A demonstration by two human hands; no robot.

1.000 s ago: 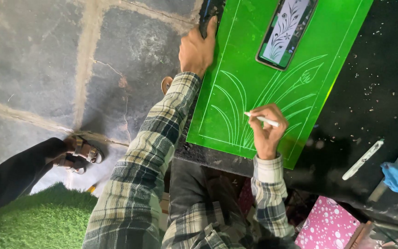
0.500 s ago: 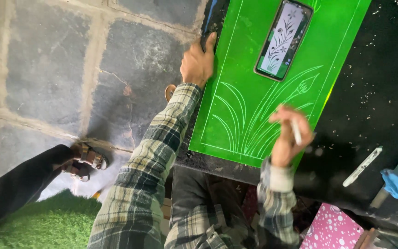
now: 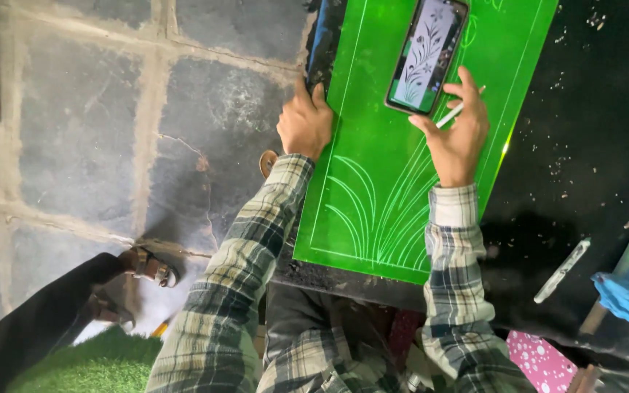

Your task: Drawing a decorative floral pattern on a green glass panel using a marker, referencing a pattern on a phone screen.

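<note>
Right hand point(image 3: 460, 131): a white pen point(image 3: 454, 111) is pinched while the phone point(image 3: 425, 54) on the green board point(image 3: 394, 196) is touched. Left hand point(image 3: 306, 124) is pressed flat on the board's edge. The board should be held steady.

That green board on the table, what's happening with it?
A person in a plaid shirt leans over a green board that lies on a dark, speckled table. White curved, leaf-like lines are drawn on its lower part. The left hand presses on the board's left edge. The right hand holds a thin white marking tool and touches a phone lying on the board, whose screen shows a floral pattern. Another person's sandalled foot stands on the stone floor to the left.
</note>
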